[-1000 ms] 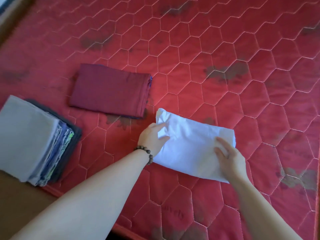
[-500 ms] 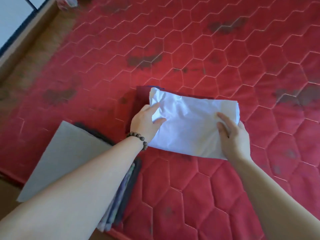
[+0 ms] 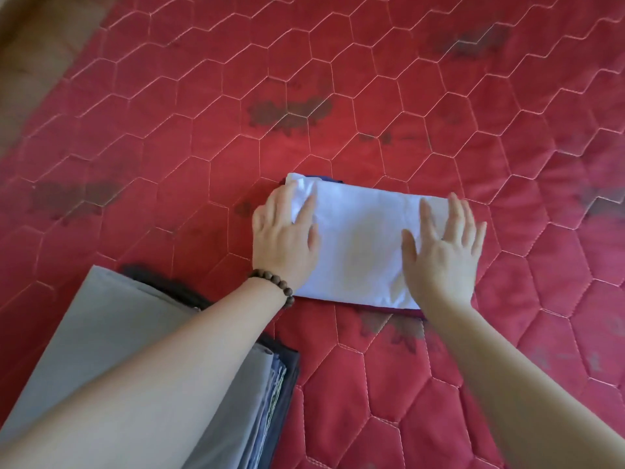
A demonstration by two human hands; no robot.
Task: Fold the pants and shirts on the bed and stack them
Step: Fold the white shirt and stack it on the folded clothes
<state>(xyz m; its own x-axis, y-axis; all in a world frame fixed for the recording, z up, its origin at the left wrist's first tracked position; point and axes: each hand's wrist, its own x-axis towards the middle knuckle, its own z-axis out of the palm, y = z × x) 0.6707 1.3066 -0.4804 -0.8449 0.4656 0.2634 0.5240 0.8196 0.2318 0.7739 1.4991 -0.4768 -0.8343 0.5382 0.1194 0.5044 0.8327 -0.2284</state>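
I am watching both hands lying flat with straight fingers: the left hand [image 3: 284,236] is pressing the left end of the folded white cotton garment [image 3: 358,245], the right hand [image 3: 443,252] its right end. Under them, that garment is sitting on a folded maroon garment [image 3: 392,310], only a thin edge showing nearest me. A brown bead bracelet [image 3: 275,286] is circling the left wrist. Below the left forearm, a stack of folded clothes topped with grey cloth [image 3: 111,336] is resting on the red hexagon-quilted mattress [image 3: 372,96].

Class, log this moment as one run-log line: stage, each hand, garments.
stage: stacking | left hand: flat on white garment | right hand: flat on it | beneath: maroon garment | nearby: grey-topped stack
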